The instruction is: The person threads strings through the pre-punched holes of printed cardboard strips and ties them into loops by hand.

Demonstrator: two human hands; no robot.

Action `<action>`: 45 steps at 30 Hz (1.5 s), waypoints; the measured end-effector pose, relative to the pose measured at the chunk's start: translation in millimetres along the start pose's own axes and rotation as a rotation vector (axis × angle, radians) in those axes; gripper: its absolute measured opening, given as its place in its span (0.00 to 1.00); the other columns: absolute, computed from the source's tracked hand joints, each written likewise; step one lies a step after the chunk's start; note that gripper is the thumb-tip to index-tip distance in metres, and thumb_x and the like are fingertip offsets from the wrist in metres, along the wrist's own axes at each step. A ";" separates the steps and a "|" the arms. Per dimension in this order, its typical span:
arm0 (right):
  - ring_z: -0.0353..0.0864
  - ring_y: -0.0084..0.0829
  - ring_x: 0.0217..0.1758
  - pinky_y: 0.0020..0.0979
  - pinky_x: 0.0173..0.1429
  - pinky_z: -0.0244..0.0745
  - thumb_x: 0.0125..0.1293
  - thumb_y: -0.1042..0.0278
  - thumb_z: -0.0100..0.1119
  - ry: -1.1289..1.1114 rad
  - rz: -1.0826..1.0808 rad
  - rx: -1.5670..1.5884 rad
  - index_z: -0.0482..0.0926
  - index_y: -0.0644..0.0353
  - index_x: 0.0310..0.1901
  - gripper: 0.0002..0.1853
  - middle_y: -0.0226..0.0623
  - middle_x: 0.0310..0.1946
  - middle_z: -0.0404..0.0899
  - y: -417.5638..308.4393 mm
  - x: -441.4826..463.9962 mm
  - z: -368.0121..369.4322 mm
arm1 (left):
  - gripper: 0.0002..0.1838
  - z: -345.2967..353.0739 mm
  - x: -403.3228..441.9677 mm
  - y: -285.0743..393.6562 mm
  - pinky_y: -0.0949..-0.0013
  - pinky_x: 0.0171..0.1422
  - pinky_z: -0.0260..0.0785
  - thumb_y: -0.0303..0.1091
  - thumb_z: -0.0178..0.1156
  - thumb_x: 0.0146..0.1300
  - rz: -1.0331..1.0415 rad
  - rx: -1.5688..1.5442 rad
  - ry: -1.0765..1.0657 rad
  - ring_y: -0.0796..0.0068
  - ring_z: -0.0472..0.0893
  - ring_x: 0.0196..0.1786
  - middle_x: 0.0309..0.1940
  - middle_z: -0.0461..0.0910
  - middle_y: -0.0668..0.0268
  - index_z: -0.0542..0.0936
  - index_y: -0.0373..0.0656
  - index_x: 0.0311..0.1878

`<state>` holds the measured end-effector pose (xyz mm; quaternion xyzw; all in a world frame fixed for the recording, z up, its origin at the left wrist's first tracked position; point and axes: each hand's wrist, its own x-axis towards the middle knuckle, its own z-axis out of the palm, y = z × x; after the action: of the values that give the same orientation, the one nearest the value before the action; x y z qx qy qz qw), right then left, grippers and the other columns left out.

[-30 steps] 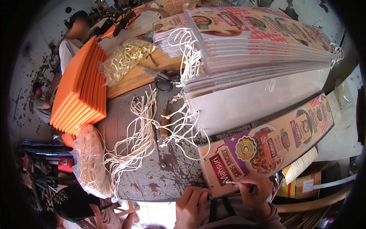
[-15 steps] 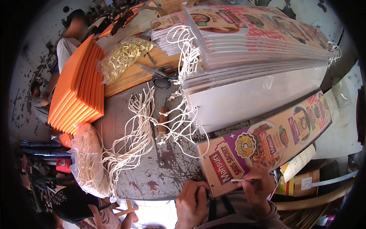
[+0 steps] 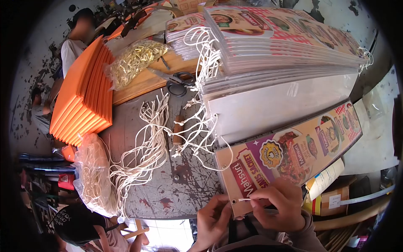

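A long laminated printed sign (image 3: pixel 262 168) with metal eyelets lies slanted along the table's front edge, its near corner by my body. My left hand (image 3: pixel 214 220) is closed at that corner, fingertips gripping the edge beside an eyelet. Between the thumb and forefinger of my right hand (image 3: pixel 279 206) is a short white cord (image 3: pixel 244 199), its tip pointing at the same eyelet. How the cord runs under my fingers is hidden. Knotted white cords (image 3: pixel 201 130) hang from the stacked signs (image 3: pixel 285 63) behind.
Loose white cords (image 3: pixel 140 147) lie beside a wooden-handled awl (image 3: pixel 178 132). Scissors (image 3: pixel 176 86) and a bag of brass-coloured pieces (image 3: pixel 134 63) sit farther back. Folded orange items (image 3: pixel 82 92) and a bag of cord (image 3: pixel 94 176) line the left. Other people (image 3: pixel 77 46) are at left.
My right hand has moved left with the cord, bringing its tip to the eyelet at the corner. My left hand has shifted slightly toward the sign's corner, fingers now on its edge.
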<state>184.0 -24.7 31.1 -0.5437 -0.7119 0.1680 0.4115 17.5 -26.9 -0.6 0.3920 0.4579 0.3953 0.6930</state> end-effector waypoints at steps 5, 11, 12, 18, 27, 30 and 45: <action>0.69 0.27 0.18 0.29 0.20 0.63 0.42 0.74 0.64 -0.024 -0.111 -0.070 0.76 0.54 0.33 0.12 0.28 0.18 0.66 0.5 0.4 5.5 | 0.08 -2.5 1.8 -6.3 0.78 0.38 0.71 0.20 0.46 0.64 0.087 0.028 -0.022 0.78 0.79 0.33 0.31 0.79 0.59 0.69 0.28 0.45; 0.70 0.27 0.19 0.28 0.20 0.64 0.42 0.73 0.63 -0.085 -0.107 -0.136 0.77 0.53 0.35 0.14 0.27 0.19 0.67 -6.0 2.7 2.2 | 0.08 -3.1 1.7 -6.3 0.80 0.38 0.70 0.20 0.47 0.64 0.074 -0.011 -0.027 0.80 0.78 0.34 0.32 0.79 0.59 0.70 0.28 0.45; 0.70 0.27 0.19 0.28 0.20 0.64 0.42 0.73 0.63 -0.087 -0.108 -0.136 0.77 0.53 0.35 0.14 0.27 0.19 0.67 -6.7 2.9 2.1 | 0.08 -3.7 1.7 -7.5 0.80 0.38 0.70 0.20 0.47 0.64 0.070 0.000 -0.020 0.81 0.78 0.34 0.32 0.79 0.60 0.71 0.29 0.45; 0.71 0.25 0.21 0.26 0.21 0.65 0.43 0.72 0.63 -0.149 -0.134 -0.166 0.78 0.53 0.38 0.16 0.27 0.20 0.67 -7.5 2.4 1.3 | 0.09 -5.0 1.4 -7.5 0.81 0.38 0.69 0.21 0.48 0.64 0.060 0.061 -0.003 0.84 0.77 0.35 0.32 0.80 0.62 0.72 0.31 0.47; 0.70 0.24 0.21 0.25 0.21 0.64 0.47 0.68 0.63 -0.172 -0.172 -0.228 0.77 0.54 0.36 0.12 0.27 0.20 0.65 -11.0 6.8 6.6 | 0.10 -8.7 2.5 -10.6 0.81 0.39 0.68 0.22 0.49 0.63 0.097 0.164 -0.014 0.85 0.77 0.35 0.31 0.81 0.63 0.72 0.32 0.47; 0.70 0.24 0.22 0.25 0.21 0.65 0.48 0.65 0.62 -0.199 -0.185 -0.327 0.77 0.54 0.37 0.13 0.26 0.21 0.65 -12.8 7.8 7.8 | 0.10 -7.1 2.2 -10.1 0.81 0.41 0.68 0.21 0.50 0.62 0.096 0.149 -0.009 0.85 0.77 0.37 0.32 0.81 0.62 0.72 0.33 0.47; 0.73 0.24 0.23 0.24 0.26 0.69 0.50 0.45 0.61 -0.420 -0.216 -0.341 0.77 0.54 0.40 0.23 0.24 0.22 0.66 -11.1 4.5 -6.6 | 0.02 -8.9 -3.1 -47.8 0.79 0.37 0.65 0.24 0.51 0.63 0.200 0.173 0.065 0.84 0.72 0.34 0.30 0.72 0.70 0.72 0.39 0.38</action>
<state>181.6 -25.8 44.6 -0.4795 -0.8532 0.1102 0.1733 17.3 -46.3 -45.3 0.4809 0.4712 0.4339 0.5987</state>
